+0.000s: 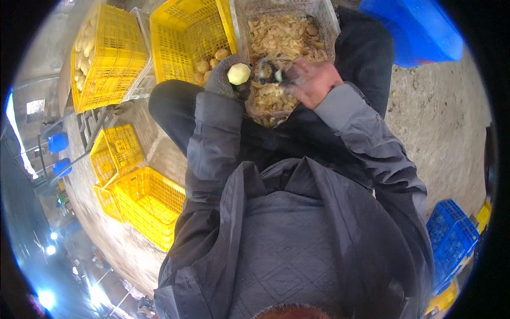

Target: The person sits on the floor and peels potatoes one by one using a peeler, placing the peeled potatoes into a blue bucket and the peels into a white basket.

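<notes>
My left hand [227, 78], in a dark grey glove, is closed around a pale, peeled round vegetable [239, 74], perhaps a potato, whose cut faces look upward. To its right, my bare right hand [312, 81] grips a dark peeler-like tool [279, 75], blurred by motion. Both hands are over the near part of a whitish plastic crate [240, 30] that stands between my legs. Peelings [285, 34] fill much of that crate. Unpeeled brownish round vegetables [202, 66] lie in a yellow crate [169, 44] just left of my left hand.
Another yellow crate [119, 56] at the upper left holds pale produce. More yellow crates [149, 203] are on the concrete floor at left. A blue plastic container [418, 32] stands at the upper right, and blue crates [450, 239] are at the lower right.
</notes>
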The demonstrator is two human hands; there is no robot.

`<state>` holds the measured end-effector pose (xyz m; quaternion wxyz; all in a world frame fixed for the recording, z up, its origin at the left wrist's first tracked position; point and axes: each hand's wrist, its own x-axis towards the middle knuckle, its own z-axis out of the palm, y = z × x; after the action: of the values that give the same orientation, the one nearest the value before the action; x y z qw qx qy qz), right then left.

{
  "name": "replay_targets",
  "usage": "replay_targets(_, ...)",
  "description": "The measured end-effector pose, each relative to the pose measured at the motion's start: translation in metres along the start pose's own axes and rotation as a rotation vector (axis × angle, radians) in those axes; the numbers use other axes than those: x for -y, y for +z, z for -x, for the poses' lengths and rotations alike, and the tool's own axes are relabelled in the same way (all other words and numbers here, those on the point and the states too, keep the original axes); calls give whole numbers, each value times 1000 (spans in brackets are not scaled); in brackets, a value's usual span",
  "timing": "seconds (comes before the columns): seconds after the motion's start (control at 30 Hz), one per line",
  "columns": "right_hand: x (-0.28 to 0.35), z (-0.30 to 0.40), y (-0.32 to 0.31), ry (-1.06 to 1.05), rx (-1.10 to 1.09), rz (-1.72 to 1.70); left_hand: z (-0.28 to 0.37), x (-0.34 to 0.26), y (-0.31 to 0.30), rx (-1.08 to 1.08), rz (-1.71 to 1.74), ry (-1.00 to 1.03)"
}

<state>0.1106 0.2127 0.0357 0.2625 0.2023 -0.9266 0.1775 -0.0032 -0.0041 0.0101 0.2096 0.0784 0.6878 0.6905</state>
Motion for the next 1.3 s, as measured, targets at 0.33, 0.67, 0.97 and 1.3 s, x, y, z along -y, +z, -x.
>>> replay_targets(0.33,6,-3,13,383,253,-235,-7,3,19,-209,486,-367)
replay_targets(0.67,11,-6,2,536,307,-257,-5,31,9,16,2,2)
replay_targets(0.97,-15,21,-14,391,136,-65,-8,4,-4,261,879,-358)
replay_targets(1.3,7,29,12,496,-47,-350,-2,-11,9,306,1123,-381)
